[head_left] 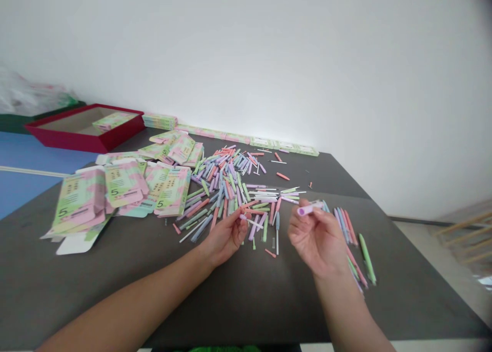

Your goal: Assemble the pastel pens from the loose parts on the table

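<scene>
My left hand (226,237) is closed in a pinch on a thin white pen refill with a purple end (252,222). To its right, my right hand (319,239) grips a light purple pen barrel (310,207), its open end facing left. The two pieces are apart, held above the dark table. Just beyond my left hand lies a heap of pastel pen parts (226,180) in purple, pink, green and blue. Several white refills (265,194) lie beside the heap. Partly hidden behind my right hand is a group of pens (346,226), with a green pen (368,259) at its right.
Flat printed pen boxes (130,183) lie in overlapping piles at the left. A red box lid or tray (88,129) stands at the far left with packs inside. More packs (284,145) line the wall. The dark table (407,295) ends at the right, beside the floor.
</scene>
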`<state>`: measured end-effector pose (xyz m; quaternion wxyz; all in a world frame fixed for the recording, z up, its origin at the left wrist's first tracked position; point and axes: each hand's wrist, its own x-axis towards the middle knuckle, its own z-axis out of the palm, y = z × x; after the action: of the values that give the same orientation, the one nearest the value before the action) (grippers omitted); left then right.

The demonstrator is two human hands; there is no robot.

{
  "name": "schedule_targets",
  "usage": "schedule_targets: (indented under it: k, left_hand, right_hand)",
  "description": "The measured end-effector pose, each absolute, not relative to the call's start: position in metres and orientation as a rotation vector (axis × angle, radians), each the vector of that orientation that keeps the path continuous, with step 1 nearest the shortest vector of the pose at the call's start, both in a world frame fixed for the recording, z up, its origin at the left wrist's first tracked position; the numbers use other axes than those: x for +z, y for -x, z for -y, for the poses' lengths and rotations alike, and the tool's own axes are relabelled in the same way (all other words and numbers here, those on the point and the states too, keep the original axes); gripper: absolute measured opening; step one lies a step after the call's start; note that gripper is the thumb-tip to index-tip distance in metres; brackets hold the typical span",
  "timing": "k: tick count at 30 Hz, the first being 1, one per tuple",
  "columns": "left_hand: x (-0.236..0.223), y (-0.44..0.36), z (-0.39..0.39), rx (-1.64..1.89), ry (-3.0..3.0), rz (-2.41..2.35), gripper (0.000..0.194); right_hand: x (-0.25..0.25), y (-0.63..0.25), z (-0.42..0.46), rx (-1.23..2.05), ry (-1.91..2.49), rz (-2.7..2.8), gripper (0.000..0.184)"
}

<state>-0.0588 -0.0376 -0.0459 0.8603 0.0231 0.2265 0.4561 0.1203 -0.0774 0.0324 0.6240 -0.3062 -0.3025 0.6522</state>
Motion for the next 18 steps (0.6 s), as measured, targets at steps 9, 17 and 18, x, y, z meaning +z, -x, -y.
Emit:
schedule_targets:
  k: [9,17,18]
  left_hand:
    - [-0.049,0.058,0.036,0.981,-0.042,-0.503,0.013]
    - [-0.048,0.055,0.037,1.092,-0.089,-0.593,0.013]
    - [-0.048,0.055,0.037,1.111,-0.097,-0.604,0.014]
  right_hand:
    - [-0.027,-0.112,0.087,1.082,1.048,0.946,0.015]
    - [-0.037,-0.104,0.088,0.996,1.252,1.111,0.020]
    - [-0.036,-0.104,0.088,0.987,1.266,1.108,0.021]
